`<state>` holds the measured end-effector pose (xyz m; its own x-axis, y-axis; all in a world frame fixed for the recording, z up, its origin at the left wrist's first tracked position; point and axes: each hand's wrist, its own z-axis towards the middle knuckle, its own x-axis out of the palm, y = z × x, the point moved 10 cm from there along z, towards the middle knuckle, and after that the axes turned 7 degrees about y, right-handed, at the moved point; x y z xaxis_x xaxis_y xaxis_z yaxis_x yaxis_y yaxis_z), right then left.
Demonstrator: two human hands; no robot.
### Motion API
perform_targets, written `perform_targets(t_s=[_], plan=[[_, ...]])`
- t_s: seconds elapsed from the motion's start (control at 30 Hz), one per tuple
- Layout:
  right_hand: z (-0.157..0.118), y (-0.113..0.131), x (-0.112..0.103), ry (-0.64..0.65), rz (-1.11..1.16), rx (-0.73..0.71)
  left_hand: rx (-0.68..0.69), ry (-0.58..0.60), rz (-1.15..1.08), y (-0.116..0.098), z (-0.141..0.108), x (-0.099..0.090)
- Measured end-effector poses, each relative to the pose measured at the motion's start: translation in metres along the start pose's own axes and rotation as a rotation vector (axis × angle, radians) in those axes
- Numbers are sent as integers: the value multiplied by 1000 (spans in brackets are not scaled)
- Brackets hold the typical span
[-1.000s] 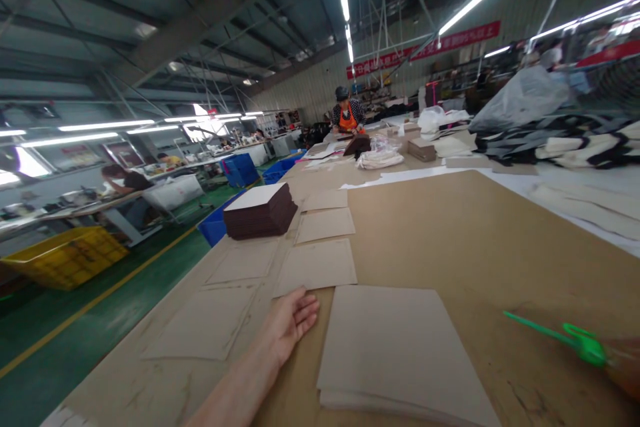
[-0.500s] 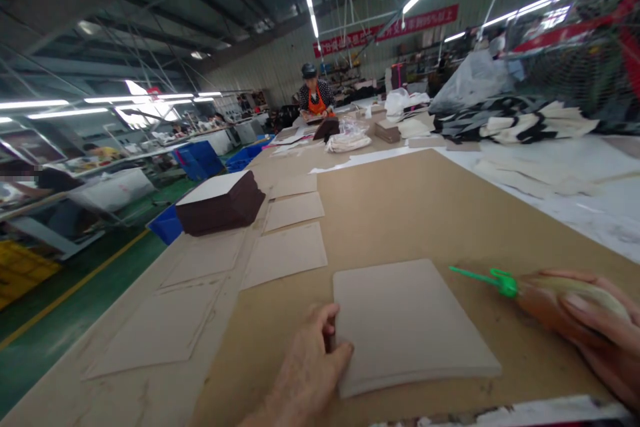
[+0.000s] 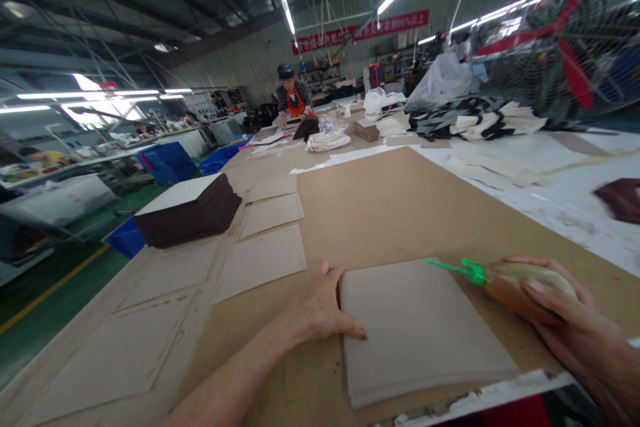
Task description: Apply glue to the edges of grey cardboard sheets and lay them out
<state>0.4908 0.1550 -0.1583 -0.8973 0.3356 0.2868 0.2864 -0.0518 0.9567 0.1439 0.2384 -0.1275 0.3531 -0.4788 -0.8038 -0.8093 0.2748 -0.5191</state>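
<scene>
A small stack of grey-beige sheets (image 3: 425, 333) lies on the brown board in front of me. My left hand (image 3: 330, 310) rests at its left edge, thumb spread over the top sheet and the other fingers along the side. On the right, my right hand (image 3: 565, 313) is wrapped round a bottle (image 3: 520, 287) of amber contents with a green cap and thin green nozzle. The nozzle tip points left, over the far edge of the stack. Several single sheets (image 3: 265, 260) lie flat to the left.
A tall dark brown stack (image 3: 190, 213) with a pale top stands near the table's left edge. Farther back are plastic bags, black and white cloth (image 3: 475, 119) and a person (image 3: 294, 97) in an orange apron. A large fan (image 3: 565, 33) is at the right.
The view has turned to the right. My left hand has moved farther up the stack's left edge, its thumb now spread over the top. The bottle's nozzle has come closer, over the far edge.
</scene>
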Motion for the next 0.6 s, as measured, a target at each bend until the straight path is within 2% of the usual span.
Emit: perform_targets(t_s=[0.1, 0.27, 0.47, 0.53, 0.6], plan=[[0, 0, 2, -13, 14, 6, 16, -3, -28, -2, 0, 2], [-1, 0, 5, -8, 25, 8, 31, -154, -207, -4, -12, -6], [3, 4, 1, 19, 97, -25, 9, -91, -927, 3, -25, 10], [4, 6, 9, 97, 114, -26, -39, -137, -1052, 10, -30, 10], [0, 9, 26, 228, 112, -29, -93, -196, -1114, 20, -33, 9]])
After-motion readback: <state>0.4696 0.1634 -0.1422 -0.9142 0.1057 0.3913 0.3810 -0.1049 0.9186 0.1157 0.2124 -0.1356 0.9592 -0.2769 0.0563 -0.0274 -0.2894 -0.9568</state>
